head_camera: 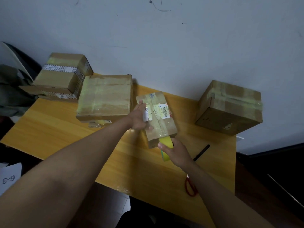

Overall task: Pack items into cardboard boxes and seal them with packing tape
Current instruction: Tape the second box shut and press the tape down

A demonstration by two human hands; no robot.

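Two bare forearms, no sleeves showing. Thin red cord bracelet [190, 187] looped loosely round right wrist. Left wrist unadorned. Short, plain fingernails on right hand [175, 151].

Bare tabletop [49, 134] lay open front-left and in the gap between small box [158, 116] and right box [228, 107]. Flat box [105, 97] sat just beside small box's left. Black pen [202, 152] lay near right hand [176, 152].
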